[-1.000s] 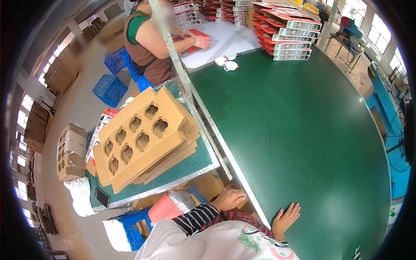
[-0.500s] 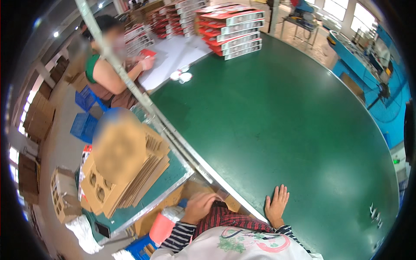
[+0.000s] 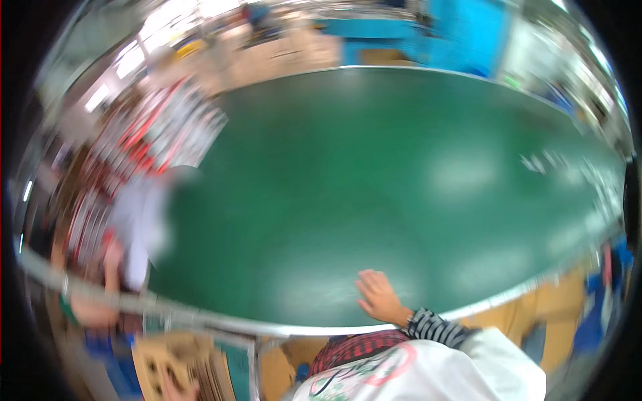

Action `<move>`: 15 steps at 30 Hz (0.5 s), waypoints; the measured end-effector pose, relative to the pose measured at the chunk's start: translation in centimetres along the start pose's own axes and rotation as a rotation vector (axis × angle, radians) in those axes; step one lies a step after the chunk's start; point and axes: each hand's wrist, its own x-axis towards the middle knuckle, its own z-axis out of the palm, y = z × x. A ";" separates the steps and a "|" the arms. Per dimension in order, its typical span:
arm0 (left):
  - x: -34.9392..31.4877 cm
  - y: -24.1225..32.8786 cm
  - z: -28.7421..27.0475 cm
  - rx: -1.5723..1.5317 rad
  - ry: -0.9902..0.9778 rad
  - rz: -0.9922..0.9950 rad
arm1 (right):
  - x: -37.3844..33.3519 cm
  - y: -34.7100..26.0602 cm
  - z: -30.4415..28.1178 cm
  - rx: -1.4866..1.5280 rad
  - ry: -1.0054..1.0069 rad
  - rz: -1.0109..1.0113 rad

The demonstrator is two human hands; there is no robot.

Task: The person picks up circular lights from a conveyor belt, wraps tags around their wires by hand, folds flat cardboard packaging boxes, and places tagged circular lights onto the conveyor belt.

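Observation:
My right hand (image 3: 381, 299) rests flat on the green tabletop (image 3: 374, 194) near its front edge, fingers stretched out and holding nothing. At the lower left, my left hand (image 3: 179, 389) is against a stack of brown cardboard inserts (image 3: 157, 354) with round holes. Its finger and thumb appear apart, though the hand is smeared and cut off by the picture's bottom edge. The stack lies on a smaller green table (image 3: 235, 364) beside the big one.
A metal rail (image 3: 200, 319) runs along the table's near edge. Blurred red-and-white boxes (image 3: 160, 134) are piled at the far left. A co-worker's hand (image 3: 112, 257) is beside a white surface (image 3: 134, 217). Small shiny pieces (image 3: 545, 160) lie at the right.
The view has swung right, blurring the scene and shifting the boxes and co-worker left. My left hand has gone from my waist to the cardboard stack. The right hand stays on the tabletop.

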 end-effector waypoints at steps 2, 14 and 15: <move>5.4 1.1 3.2 -0.183 -0.187 0.415 | -0.2 1.3 1.9 0.026 0.030 -0.108; 14.5 10.5 15.4 0.304 -0.385 0.522 | -12.2 10.8 -4.5 -0.182 0.328 0.448; 14.0 11.2 15.8 0.347 -0.363 0.506 | -13.2 11.5 -5.2 -0.185 0.339 0.453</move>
